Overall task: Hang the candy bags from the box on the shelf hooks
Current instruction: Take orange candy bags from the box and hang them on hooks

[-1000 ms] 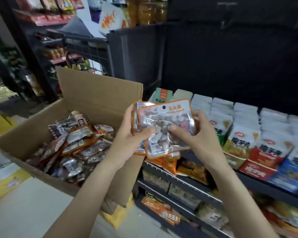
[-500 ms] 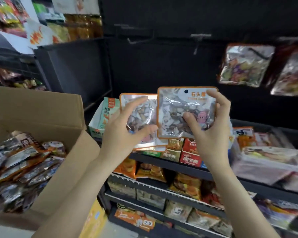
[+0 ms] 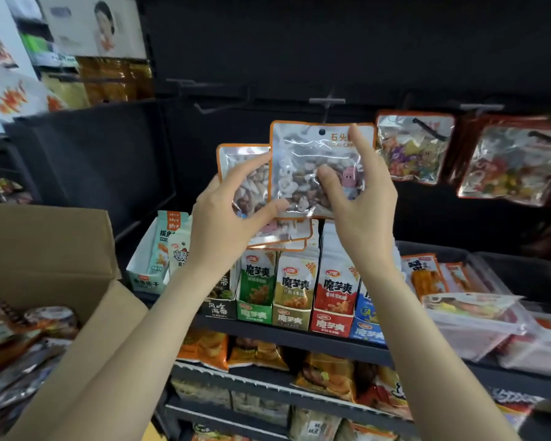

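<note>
Right hand (image 3: 360,198) pinches a candy bag (image 3: 312,167) just below an empty shelf hook (image 3: 326,101), left hand (image 3: 228,214) clamps spare bags (image 3: 245,179) w/ box (image 3: 45,249) beside; hole may miss the hook tip.

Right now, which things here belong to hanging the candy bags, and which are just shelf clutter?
Part of the job:
- candy bag in the right hand
- spare bags in the left hand
- empty hook above
- cardboard box with more bags

Just lying about:
- hung bags on the right
- snack packets on the shelf
- chip bags lower down
</note>
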Demonstrator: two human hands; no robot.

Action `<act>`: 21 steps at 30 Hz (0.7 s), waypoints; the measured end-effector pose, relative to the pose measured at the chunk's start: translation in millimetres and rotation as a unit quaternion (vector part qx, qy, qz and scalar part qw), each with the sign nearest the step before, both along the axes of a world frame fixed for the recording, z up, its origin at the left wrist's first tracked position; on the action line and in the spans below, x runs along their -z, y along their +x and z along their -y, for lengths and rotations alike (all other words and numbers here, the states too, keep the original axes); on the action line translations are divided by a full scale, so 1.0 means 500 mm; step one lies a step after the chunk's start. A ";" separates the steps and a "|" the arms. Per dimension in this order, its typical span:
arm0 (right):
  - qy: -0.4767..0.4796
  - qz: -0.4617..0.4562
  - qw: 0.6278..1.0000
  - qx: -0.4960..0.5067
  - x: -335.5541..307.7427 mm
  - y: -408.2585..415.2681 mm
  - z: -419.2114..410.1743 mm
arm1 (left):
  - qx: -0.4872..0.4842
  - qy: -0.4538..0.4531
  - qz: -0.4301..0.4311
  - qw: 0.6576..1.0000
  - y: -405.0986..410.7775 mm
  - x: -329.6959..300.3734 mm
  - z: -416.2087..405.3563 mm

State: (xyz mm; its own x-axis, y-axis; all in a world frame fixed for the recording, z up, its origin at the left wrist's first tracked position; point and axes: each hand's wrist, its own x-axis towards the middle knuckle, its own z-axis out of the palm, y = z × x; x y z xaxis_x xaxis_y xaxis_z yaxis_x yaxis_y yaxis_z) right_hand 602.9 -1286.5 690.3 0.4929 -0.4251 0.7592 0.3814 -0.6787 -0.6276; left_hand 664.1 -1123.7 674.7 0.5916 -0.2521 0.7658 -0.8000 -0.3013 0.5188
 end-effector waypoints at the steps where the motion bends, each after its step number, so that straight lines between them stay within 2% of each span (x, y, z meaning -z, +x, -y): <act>1: -0.011 -0.012 1.000 0.007 -0.005 0.008 0.005 | 0.001 -0.005 -0.007 1.000 0.008 0.000 0.003; 11: -0.016 -0.059 0.998 0.030 -0.007 0.054 0.043 | 0.019 0.007 -0.050 0.999 0.065 0.004 0.029; 15: -0.021 -0.079 0.995 0.052 -0.023 0.104 0.068 | -0.013 -0.016 -0.067 0.998 0.079 0.016 0.012; 18: -0.073 -0.128 0.982 0.118 -0.033 0.151 0.095 | -0.027 -0.053 -0.081 0.995 0.083 0.023 -0.017; 21: -0.118 -0.218 0.952 0.177 -0.024 0.177 0.113 | -0.005 -0.050 -0.086 0.995 0.078 0.017 -0.040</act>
State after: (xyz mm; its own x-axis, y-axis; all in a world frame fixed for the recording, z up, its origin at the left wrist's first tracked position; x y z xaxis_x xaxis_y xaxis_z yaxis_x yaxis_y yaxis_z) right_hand 691.2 -1343.1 702.5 0.6408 -0.4664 0.6098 -0.1604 -0.8581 -0.4878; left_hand 703.1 -1103.7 666.1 0.7182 -0.1738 0.6738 -0.6940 -0.2494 0.6754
